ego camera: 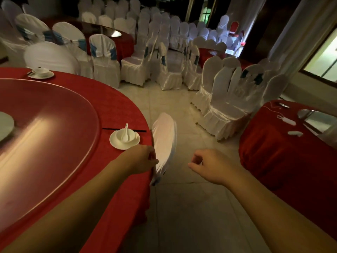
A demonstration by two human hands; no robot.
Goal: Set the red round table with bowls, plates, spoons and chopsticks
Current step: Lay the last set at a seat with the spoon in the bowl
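The red round table (54,161) fills the left half of the frame, a glass turntable (45,125) covering most of its top. A white-covered chair (165,141) stands edge-on just beside the table's rim at centre frame.

One setting lies near that rim, left of the chair: a plate (116,143) carrying a bowl (130,136) with a spoon (125,134) standing in it, and dark chopsticks (124,130) just behind. A second setting (41,72) sits at upper left.

The crockery looks like glazed ceramic: stiff, slippery, breakable, best lifted by the plate's rim with the bowl steadied.

The left hand (140,159) is curled against the chair's cover, apparently pinching the fabric, though blur hides the fingers. The right hand (207,165) hangs over the floor, loosely half-closed and empty.
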